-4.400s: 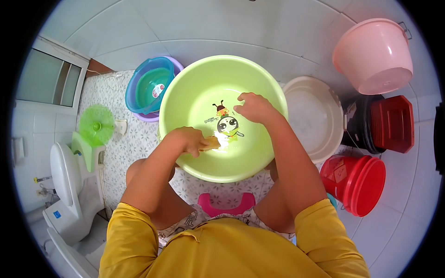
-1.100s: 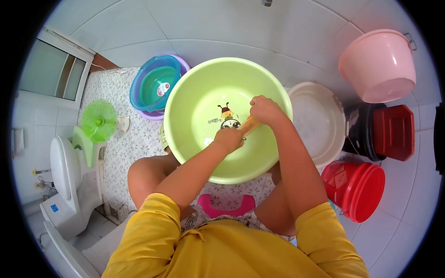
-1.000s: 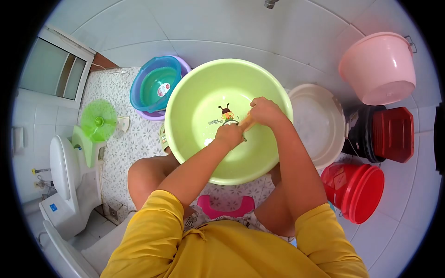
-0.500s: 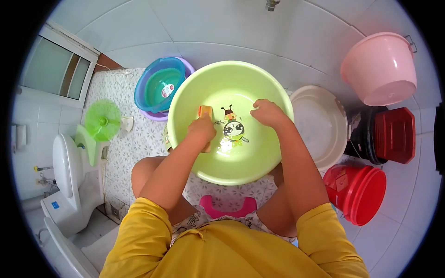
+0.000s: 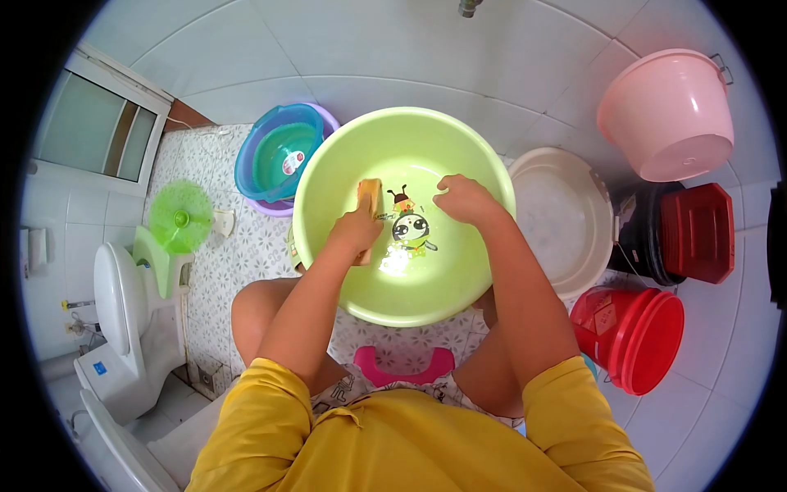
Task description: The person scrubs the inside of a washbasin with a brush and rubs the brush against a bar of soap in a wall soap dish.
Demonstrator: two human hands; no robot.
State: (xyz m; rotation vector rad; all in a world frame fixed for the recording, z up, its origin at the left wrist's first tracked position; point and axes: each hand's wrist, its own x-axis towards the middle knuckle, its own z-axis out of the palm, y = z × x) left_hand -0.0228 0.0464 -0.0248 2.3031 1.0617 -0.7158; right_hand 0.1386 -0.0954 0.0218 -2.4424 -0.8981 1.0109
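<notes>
A large light-green plastic basin [image 5: 467, 279] with a cartoon bee [image 5: 410, 225] on its bottom stands between my knees. My left hand [image 5: 357, 230] is closed on an orange-tan oblong sponge [image 5: 370, 193], on the left part of the basin's inside. Its far end sticks out past my fingers, and a bit of the near end shows below my hand. My right hand [image 5: 466, 199] is over the right inner side of the basin, fingers curled in, with nothing visible in them. Whether it touches the basin, I cannot tell.
Teal and purple basins [image 5: 275, 164] sit at the left. To the right are a whitish basin [image 5: 561, 283], a red bucket [image 5: 627, 336], dark red tubs [image 5: 697, 234] and a hanging pink bucket [image 5: 668, 115]. Further left are a green round thing [image 5: 180, 217] and a toilet [image 5: 123, 295].
My left hand has slid the sponge slightly to the right and away from me. My right hand has shifted slightly left. The whole view has tilted a little.
</notes>
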